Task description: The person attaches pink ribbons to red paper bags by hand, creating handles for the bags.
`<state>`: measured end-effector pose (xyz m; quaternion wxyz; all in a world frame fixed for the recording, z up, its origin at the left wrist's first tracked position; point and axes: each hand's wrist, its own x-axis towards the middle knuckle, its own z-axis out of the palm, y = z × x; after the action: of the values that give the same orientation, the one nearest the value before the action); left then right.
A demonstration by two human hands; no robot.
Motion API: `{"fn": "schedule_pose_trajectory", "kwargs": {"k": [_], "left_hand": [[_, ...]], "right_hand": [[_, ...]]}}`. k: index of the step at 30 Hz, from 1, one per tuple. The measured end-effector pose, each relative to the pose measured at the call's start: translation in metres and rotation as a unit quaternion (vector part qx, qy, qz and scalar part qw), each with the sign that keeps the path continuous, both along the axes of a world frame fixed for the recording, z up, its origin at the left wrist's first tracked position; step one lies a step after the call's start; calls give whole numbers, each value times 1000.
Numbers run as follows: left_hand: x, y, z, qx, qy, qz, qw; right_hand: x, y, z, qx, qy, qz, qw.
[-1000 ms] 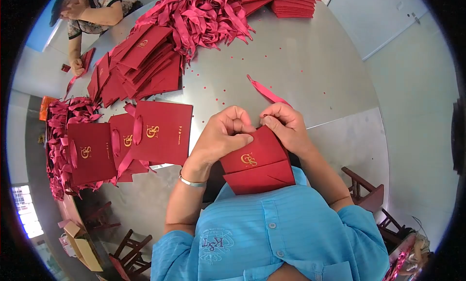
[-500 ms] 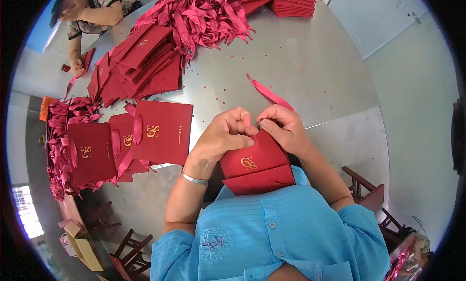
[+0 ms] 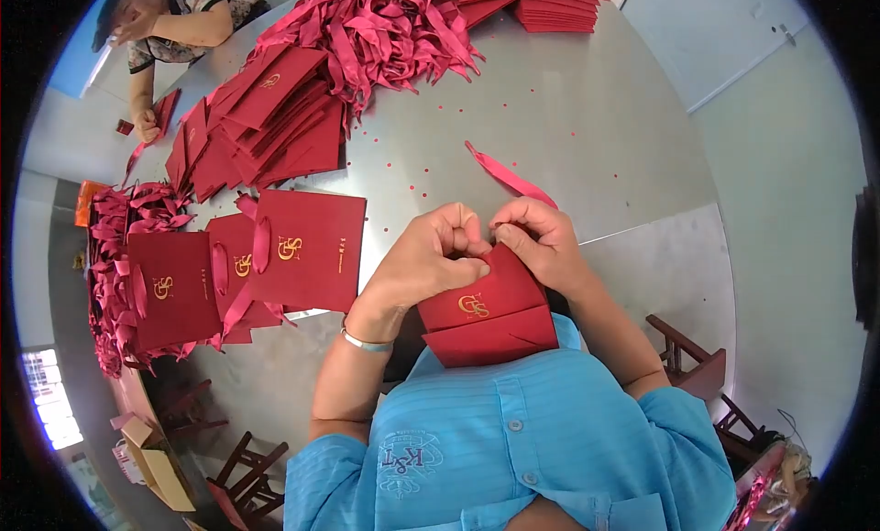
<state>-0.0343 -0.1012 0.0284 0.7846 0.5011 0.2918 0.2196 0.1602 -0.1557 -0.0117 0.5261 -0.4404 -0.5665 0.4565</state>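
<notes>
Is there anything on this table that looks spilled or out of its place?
Yes. Small red dots, probably paper punchings, lie scattered over the bare grey table between the ribbon pile and the hands. One loose ribbon lies alone beyond the right hand.

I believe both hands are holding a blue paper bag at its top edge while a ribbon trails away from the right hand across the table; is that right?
Not quite: the bag is dark red with a gold logo, not blue; the blue is the person's shirt. The head view shows it. Otherwise yes: the left hand and right hand hold its top edge, and a ribbon trails from the right hand across the table.
</notes>
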Motion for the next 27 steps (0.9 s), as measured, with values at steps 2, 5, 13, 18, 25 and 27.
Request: {"fn": "schedule_pose_trajectory", "kwargs": {"k": [2, 5, 13, 18, 25, 27], "left_hand": [[-1, 1, -2, 10, 8, -5, 1000], [0, 0, -2, 28, 6, -4, 1000], [-1, -8, 11, 118, 78, 5, 990], [2, -19, 12, 232, 115, 48, 965], [-11, -22, 20, 209, 116, 51, 970], [-12, -20, 13, 186, 103, 51, 976]], "right_hand": [[0, 0, -2, 1, 12, -5, 1000], [2, 0, -1, -10, 19, 1, 1000], [2, -1, -1, 9, 29, -4, 1000], [0, -2, 8, 38, 0, -20, 999], [2, -4, 7, 28, -36, -40, 998], [-1, -4, 9, 36, -36, -48, 998]]}}
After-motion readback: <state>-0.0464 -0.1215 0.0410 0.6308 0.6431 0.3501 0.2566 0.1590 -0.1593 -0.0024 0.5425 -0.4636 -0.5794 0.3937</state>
